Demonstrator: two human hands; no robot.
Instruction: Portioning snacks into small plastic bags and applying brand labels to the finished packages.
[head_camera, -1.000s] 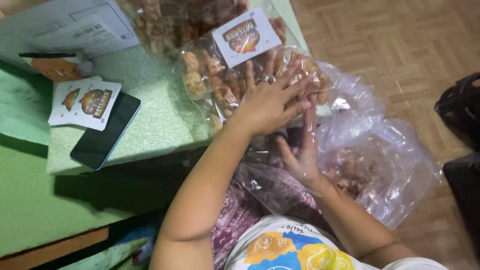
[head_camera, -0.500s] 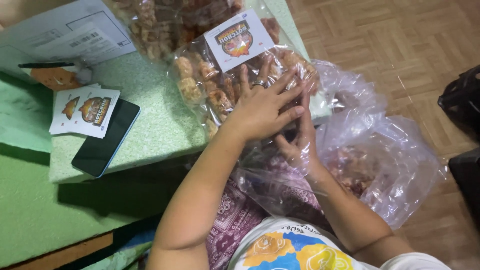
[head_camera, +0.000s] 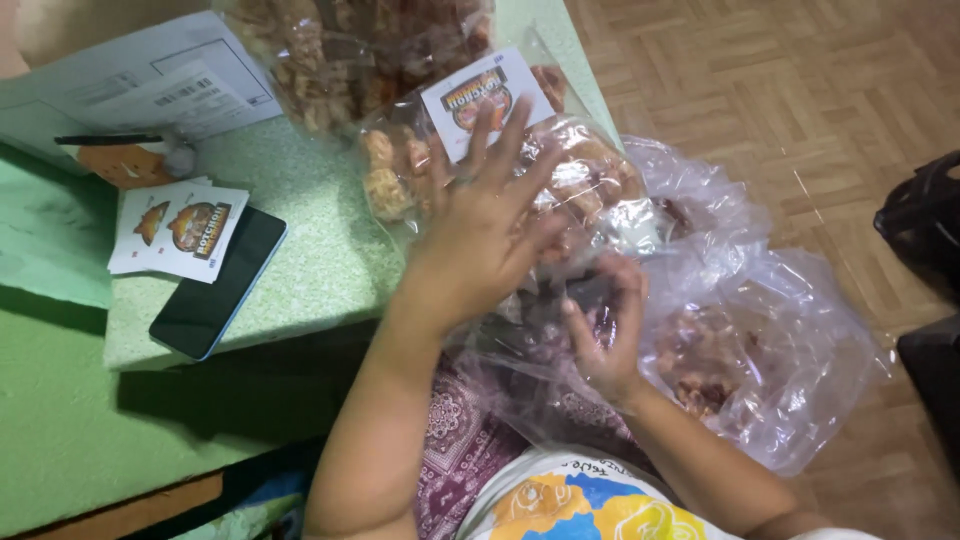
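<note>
- Snack bag (head_camera: 590, 190): clear, glossy, crinkled plastic, packed with lumpy golden-brown fried pieces; a white card label (head_camera: 487, 98) with a round orange emblem sits at its top end.
- Position: the bag lies at the right edge of the green speckled surface (head_camera: 320, 250), partly overhanging it, above the person's lap.
- Orientation: long axis runs diagonally, label end toward the far left, lower end toward the near right.
- Left hand (head_camera: 480, 235): palm down, fingers spread and straight, pressed flat on top of the bag; forearm rises from the lower left. Open, pressing rather than gripping.
- Right hand (head_camera: 600, 335): below the bag's near end, palm turned inward, fingers curled loosely around the bag's lower plastic; whether it truly pinches the film I cannot tell.
- Large loose plastic sack (head_camera: 760, 360): thin, transparent, heavily wrinkled, with brown pieces inside, spread at the right over the wooden parquet floor (head_camera: 800, 90).
- On the surface at left: a dark, flat, rectangular phone (head_camera: 215, 290), with a stack of label cards (head_camera: 175, 230) overlapping its far end.
</note>
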